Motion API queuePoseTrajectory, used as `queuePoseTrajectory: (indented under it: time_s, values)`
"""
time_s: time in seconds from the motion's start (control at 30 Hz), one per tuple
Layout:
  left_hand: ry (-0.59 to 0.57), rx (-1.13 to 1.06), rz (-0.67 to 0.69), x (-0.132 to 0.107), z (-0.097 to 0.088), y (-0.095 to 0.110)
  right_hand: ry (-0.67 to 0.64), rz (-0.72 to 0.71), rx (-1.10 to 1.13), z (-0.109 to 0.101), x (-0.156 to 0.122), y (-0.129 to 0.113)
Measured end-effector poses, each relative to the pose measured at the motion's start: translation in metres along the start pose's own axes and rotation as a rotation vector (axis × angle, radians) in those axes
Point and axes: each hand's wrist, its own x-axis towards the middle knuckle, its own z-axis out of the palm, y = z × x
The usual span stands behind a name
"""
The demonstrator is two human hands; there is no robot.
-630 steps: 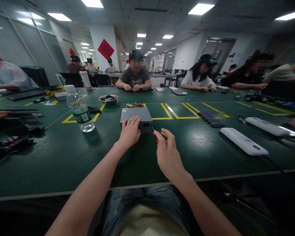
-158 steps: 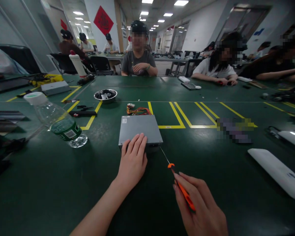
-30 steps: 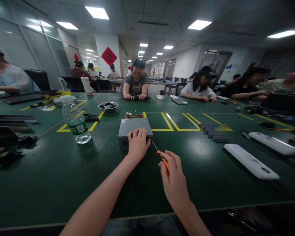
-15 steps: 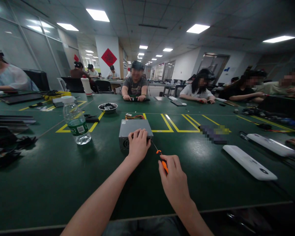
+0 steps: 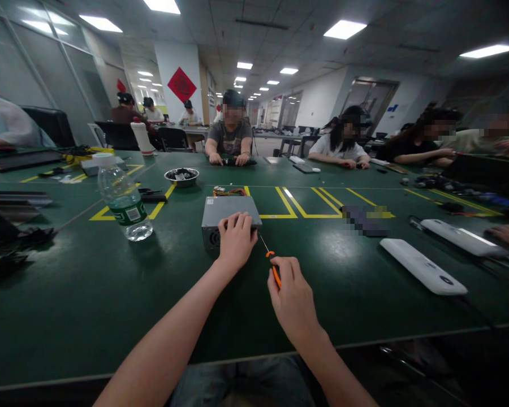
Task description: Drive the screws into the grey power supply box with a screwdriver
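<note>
A grey computer power supply (image 5: 224, 209) lies on the green table, its fan side facing me and its coloured cables at the far side. My left hand (image 5: 237, 240) rests over its near right corner, with the fingers bent on the top and edge, gripping it. In my right hand (image 5: 292, 291) is a screwdriver (image 5: 271, 255) with an orange and black handle. Its thin shaft slants up to the left, and the tip meets the near right corner of the case, beside my left fingers. The exact contact of the tip is hidden.
A water bottle (image 5: 129, 209) stands left of the power supply. Beyond it is a metal bowl (image 5: 181, 180) with small dark parts. White devices (image 5: 424, 267) with cables lie at the right. Several people sit around the table, one person (image 5: 231, 138) directly opposite.
The view has tilted slightly, so everything sits a little higher and further left. My right hand has turned slightly around the screwdriver handle. The left hand keeps its hold on the power supply.
</note>
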Motion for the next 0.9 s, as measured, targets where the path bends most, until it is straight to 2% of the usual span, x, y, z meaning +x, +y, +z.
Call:
queuePoseTrajectory:
  time_s: [0.1, 0.33, 0.4, 0.5, 0.6, 0.67, 0.9]
  values:
    - [-0.002, 0.0, -0.001, 0.0, 0.001, 0.0, 0.012, 0.065, 0.008, 0.002, -0.002, 0.004]
    - [-0.016, -0.002, -0.006, 0.0, 0.001, 0.0, -0.116, 0.209, 0.116, 0.004, 0.001, 0.002]
    - [-0.023, -0.004, -0.007, 0.0, 0.0, 0.001, -0.133, 0.288, 0.197, 0.003, 0.002, 0.001]
    - [-0.02, -0.007, -0.01, 0.0, -0.001, 0.001, -0.158, 0.494, 0.543, 0.002, 0.004, 0.002]
    - [-0.006, -0.013, -0.001, 0.0, -0.001, 0.001, -0.141, 0.804, 1.235, 0.005, 0.007, 0.003]
    - [-0.003, -0.018, 0.006, -0.001, -0.001, 0.001, -0.107, 0.964, 1.593, 0.008, 0.008, 0.001]
    - [-0.012, -0.021, 0.0, -0.001, 0.0, 0.0, -0.156, 1.146, 2.09, -0.001, 0.016, -0.01]
